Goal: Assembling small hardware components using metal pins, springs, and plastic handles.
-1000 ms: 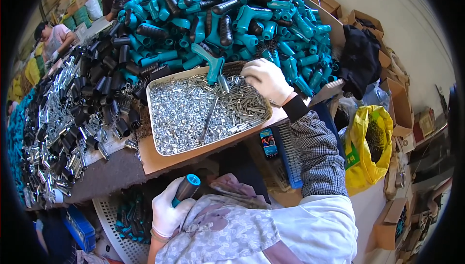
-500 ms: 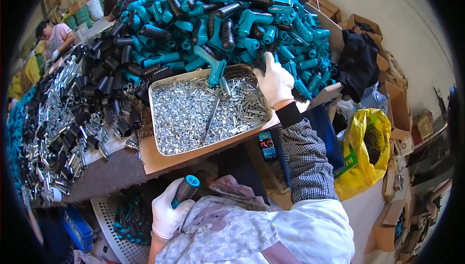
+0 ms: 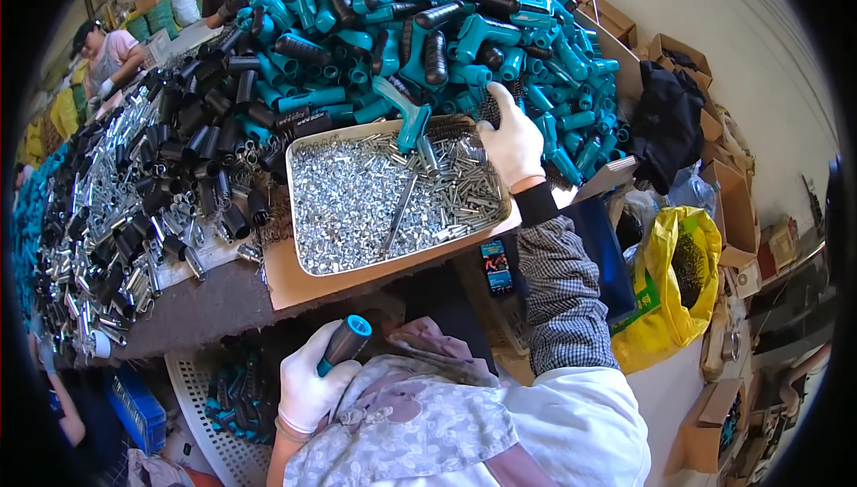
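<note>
My left hand (image 3: 308, 387), in a white glove, is closed around a black and teal plastic tool housing (image 3: 350, 341) held close to my lap, its round teal end facing up. My white-gloved right hand (image 3: 516, 143) is past the tray's far right corner, at a heap of small dark coil springs (image 3: 490, 112). Its thumb and index finger are apart; the other fingers are partly hidden. The cream-rimmed tray (image 3: 299, 235) holds small silvery pieces and metal pins (image 3: 473, 188). Tweezers-like metal (image 3: 400, 216) lies on them. A teal pistol-shaped housing (image 3: 412, 119) rests across the tray's far edge.
Teal and black housings (image 3: 446, 18) are heaped behind the tray. Black sleeves (image 3: 210, 143) and shiny metal parts (image 3: 134, 192) cover the left side. A phone (image 3: 495, 266) lies below the table edge, and a yellow sack (image 3: 665, 308) stands at right. Two people work at far left.
The view has shifted slightly, so the tray and heaps sit a little further right. My right hand stays by the springs; the housing in my left hand is tilted slightly differently.
</note>
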Available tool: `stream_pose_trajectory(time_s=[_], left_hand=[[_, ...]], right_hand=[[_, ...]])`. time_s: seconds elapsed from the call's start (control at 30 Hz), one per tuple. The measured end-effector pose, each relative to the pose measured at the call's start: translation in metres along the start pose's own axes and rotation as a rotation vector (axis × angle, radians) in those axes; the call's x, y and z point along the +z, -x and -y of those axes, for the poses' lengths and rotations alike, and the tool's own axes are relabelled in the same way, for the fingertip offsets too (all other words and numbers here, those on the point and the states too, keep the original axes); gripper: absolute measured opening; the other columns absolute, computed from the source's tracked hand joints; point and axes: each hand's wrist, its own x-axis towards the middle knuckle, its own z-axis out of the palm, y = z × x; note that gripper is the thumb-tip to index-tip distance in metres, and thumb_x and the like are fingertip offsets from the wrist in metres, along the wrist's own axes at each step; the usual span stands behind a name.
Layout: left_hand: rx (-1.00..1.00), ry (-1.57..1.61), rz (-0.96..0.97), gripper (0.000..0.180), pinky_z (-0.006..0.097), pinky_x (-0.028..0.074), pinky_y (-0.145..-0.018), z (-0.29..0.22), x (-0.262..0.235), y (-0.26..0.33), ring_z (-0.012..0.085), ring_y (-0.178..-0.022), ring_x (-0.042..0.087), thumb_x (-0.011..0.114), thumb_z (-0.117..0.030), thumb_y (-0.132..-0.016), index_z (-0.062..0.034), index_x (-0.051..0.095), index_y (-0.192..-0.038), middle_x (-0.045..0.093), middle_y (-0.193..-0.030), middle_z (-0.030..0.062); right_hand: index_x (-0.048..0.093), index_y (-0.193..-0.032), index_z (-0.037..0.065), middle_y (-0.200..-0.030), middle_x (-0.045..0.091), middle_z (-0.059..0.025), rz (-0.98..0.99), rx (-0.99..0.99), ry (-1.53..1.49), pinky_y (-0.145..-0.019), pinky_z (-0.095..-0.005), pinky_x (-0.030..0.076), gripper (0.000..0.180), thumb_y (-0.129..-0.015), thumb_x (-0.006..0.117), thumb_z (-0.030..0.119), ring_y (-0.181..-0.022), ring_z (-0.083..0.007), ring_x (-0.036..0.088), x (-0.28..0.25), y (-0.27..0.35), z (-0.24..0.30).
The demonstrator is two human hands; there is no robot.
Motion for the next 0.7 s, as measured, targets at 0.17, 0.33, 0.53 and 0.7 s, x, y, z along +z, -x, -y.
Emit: stream_pose_trajectory(time_s=[0.17, 0.33, 0.53, 0.7], left_hand=[[-0.013, 0.031, 0.000, 0.054, 0.031, 0.054, -0.077, 0.002, -0.002, -0.002, 0.0179, -0.078, 0.067, 0.077, -0.016, -0.075, -0.0021, 0.064, -0.125, 0.071, -0.094, 0.0160], [0.005, 0.006, 0.009, 0.054, 0.031, 0.054, -0.077, 0.001, 0.001, -0.002, 0.0180, -0.079, 0.068, 0.077, -0.016, -0.075, -0.0024, 0.064, -0.126, 0.071, -0.095, 0.0166], [0.004, -0.005, 0.015, 0.055, 0.032, 0.055, -0.077, 0.003, -0.001, -0.003, 0.0193, -0.081, 0.069, 0.078, -0.015, -0.075, -0.0026, 0.064, -0.127, 0.071, -0.096, 0.0177], [0.010, -0.015, 0.002, 0.055, 0.033, 0.055, -0.077, 0.005, 0.000, -0.003, 0.0214, -0.080, 0.070, 0.078, -0.016, -0.075, -0.0025, 0.064, -0.126, 0.071, -0.096, 0.0184]], right_hand=[[0.050, -0.146, 0.018, -0.102, 0.070, -0.0175, 0.412, -0.273, -0.244, -0.082, -0.0405, 0.055, 0.068, -0.082, 0.072, 0.013, -0.090, -0.0336, 0.070, -0.017, 0.016, 0.033], [0.052, -0.143, 0.013, -0.098, 0.071, -0.0157, 0.505, -0.207, -0.477, -0.081, -0.0374, 0.055, 0.068, -0.080, 0.077, 0.006, -0.091, -0.0272, 0.070, -0.015, 0.027, 0.039], [0.067, -0.100, 0.002, -0.091, 0.070, -0.0090, 0.532, -0.093, -0.533, -0.078, -0.0306, 0.053, 0.027, -0.075, 0.078, 0.002, -0.086, -0.0186, 0.068, -0.006, 0.038, 0.038], [0.067, -0.090, 0.005, -0.087, 0.067, -0.0117, 0.371, -0.248, -0.137, -0.077, -0.0407, 0.052, 0.025, -0.073, 0.081, 0.017, -0.087, -0.0318, 0.066, -0.011, 0.049, 0.035]])
